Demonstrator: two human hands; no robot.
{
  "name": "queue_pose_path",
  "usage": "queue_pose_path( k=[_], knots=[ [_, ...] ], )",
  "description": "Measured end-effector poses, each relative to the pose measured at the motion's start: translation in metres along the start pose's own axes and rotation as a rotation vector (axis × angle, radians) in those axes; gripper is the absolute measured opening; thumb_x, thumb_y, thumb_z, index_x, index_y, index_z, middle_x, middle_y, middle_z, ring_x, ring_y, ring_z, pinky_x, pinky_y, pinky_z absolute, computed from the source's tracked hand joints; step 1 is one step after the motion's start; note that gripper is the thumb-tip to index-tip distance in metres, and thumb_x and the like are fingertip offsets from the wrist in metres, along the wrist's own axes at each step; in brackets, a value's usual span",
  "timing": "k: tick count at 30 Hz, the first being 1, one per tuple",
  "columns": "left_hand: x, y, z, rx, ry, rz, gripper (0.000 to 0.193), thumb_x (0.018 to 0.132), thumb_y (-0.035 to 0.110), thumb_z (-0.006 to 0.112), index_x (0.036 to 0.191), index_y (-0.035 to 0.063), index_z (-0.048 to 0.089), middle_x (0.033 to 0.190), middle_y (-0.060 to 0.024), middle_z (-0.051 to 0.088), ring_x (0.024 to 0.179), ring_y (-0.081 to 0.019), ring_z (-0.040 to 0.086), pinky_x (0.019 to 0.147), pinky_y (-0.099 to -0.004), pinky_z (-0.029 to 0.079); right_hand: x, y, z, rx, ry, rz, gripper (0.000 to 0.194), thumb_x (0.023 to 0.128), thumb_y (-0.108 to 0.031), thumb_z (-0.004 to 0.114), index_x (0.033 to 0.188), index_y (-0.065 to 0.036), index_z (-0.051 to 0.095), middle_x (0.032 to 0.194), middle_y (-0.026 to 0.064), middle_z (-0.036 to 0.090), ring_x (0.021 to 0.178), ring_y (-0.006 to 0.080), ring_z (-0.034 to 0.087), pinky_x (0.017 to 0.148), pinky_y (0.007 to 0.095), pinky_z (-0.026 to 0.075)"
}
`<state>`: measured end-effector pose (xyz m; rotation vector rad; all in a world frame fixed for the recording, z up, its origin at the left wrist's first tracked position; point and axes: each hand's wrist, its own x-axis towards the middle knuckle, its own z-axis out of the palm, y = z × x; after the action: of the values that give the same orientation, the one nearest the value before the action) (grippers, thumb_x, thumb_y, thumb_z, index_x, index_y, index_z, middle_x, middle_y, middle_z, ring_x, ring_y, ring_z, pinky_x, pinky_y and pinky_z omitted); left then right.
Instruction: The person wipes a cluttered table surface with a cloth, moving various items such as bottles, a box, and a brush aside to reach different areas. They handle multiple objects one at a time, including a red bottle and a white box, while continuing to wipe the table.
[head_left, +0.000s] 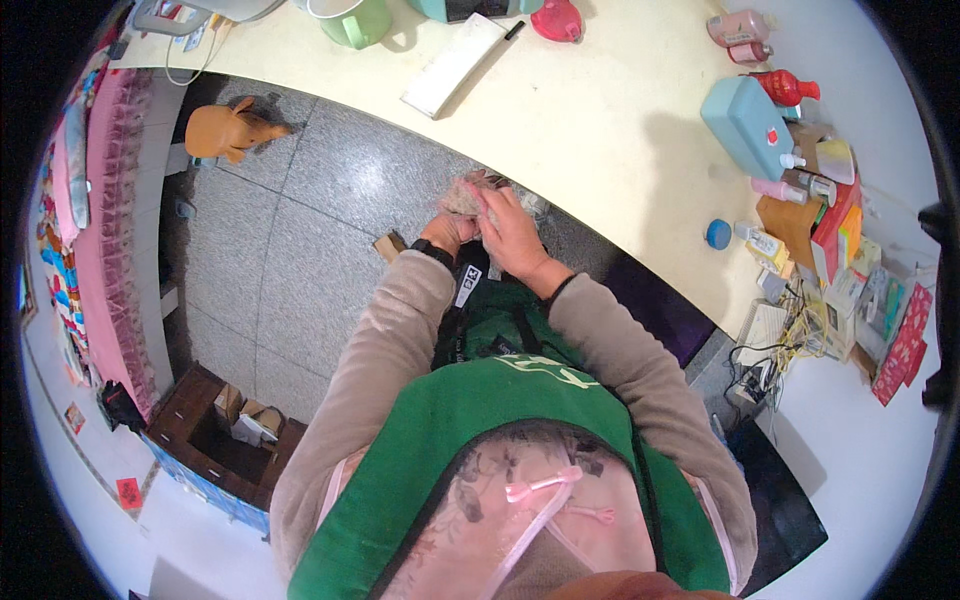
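Below the table's front edge, my two hands are close together over a crumpled beige fuzzy cloth (459, 198) with a pink edge. My left hand (453, 227) grips it from underneath, a dark band round the wrist. Laid across the cloth from the right, my right hand (512, 231) has its fingers bent over it. What lies between the palms is hidden. Just beneath the hands hang a black strap with a white label (468, 285) and the green apron (517, 382) that I wear.
The cream table (585, 142) curves across the top, bearing a white box (454, 67), a green mug (352, 22) and a light-blue case (746, 127). Tangled cables (795, 330) lie right. An orange animal-shaped stool (225, 131) stands on the tiled floor beside a pink-draped bed (112, 225).
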<state>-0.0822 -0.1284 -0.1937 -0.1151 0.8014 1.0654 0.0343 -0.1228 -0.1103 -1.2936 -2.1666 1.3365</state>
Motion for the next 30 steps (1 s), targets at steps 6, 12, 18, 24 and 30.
queue_pose_path(
  k=[6,12,18,24,30],
  knots=[
    [-0.004,0.022,-0.008,-0.107,-0.006,-0.154,0.025,0.094,0.028,0.039,0.086,0.0066,0.049,0.075,-0.007,0.051,0.068,-0.0195,0.049,0.06,-0.0338,0.04,0.043,0.048,-0.101,0.017,0.521,-0.023,0.047,0.087,-0.019,0.056,0.13,-0.006,0.044,0.114,0.0157,0.058,0.103,0.0226,0.057,0.088,0.0367,0.046],
    [-0.009,0.028,-0.004,-0.013,0.094,-0.088,0.023,0.096,0.026,0.04,0.088,0.0067,0.048,0.075,-0.0051,0.049,0.068,-0.0175,0.048,0.058,-0.0277,0.038,0.14,0.107,-0.187,-0.734,0.488,0.192,0.043,0.088,-0.019,0.051,0.126,0.0,0.043,0.107,0.0167,0.055,0.095,0.0331,0.053,0.076,0.0389,0.05],
    [-0.008,0.028,-0.011,0.036,0.126,-0.079,0.023,0.094,0.032,0.045,0.085,0.0109,0.047,0.07,-0.0026,0.047,0.059,-0.0139,0.045,0.051,-0.0244,0.034,0.149,0.079,-0.121,-0.735,0.407,0.038,0.031,0.088,-0.014,0.047,0.118,-0.006,0.049,0.104,0.0208,0.05,0.089,0.0372,0.055,0.074,0.043,0.05],
    [-0.014,0.03,-0.013,0.091,0.329,-0.01,0.033,0.088,0.038,0.055,0.07,0.0134,0.043,0.056,0.0016,0.039,0.043,-0.0098,0.033,0.038,-0.0237,0.022,0.107,0.025,-0.072,-0.654,0.2,0.058,0.032,0.089,-0.012,0.041,0.12,-0.012,0.047,0.111,0.0177,0.048,0.096,0.0368,0.055,0.08,0.0445,0.048],
    [-0.039,0.054,-0.011,0.202,0.353,0.094,0.038,0.085,0.037,0.06,0.06,0.0181,0.039,0.05,0.0062,0.033,0.039,-0.0075,0.029,0.037,-0.0242,0.021,0.061,0.004,-0.036,-0.251,-0.003,-0.135,0.029,0.088,-0.014,0.051,0.116,-0.01,0.05,0.105,0.0136,0.055,0.092,0.0316,0.059,0.077,0.041,0.049]
  ],
)
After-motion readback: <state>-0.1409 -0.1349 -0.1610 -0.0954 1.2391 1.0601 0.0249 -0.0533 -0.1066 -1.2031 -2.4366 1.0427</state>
